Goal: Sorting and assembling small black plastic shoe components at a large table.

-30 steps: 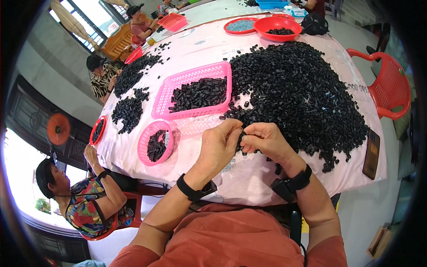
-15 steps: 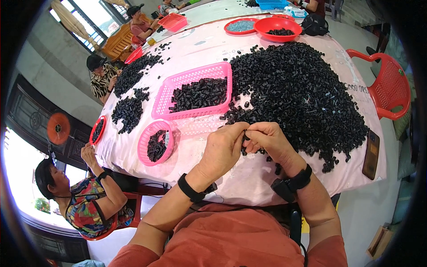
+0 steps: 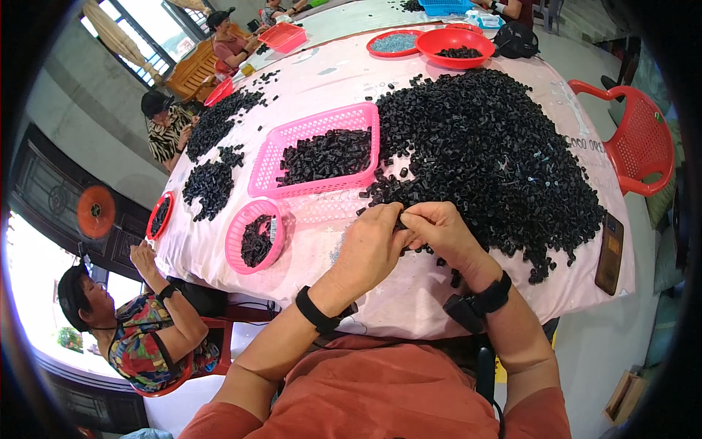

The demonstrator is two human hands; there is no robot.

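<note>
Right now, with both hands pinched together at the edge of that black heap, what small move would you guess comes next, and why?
Probably a short drop to the left, into the round pink basket. The left hand and right hand meet fingertip to fingertip over a small black piece at the edge of the big black pile, and that basket already holds similar pieces close by.

small black plastic piece point(image 3: 401, 222): pinched between fingertips of both hands, mostly hidden | big heap of small black plastic tube-like pieces point(image 3: 482, 146): loose on the pink tablecloth, near edge touching the hands

Basket point(image 3: 322, 124) left of parts heap point(image 3: 482, 146)
</note>
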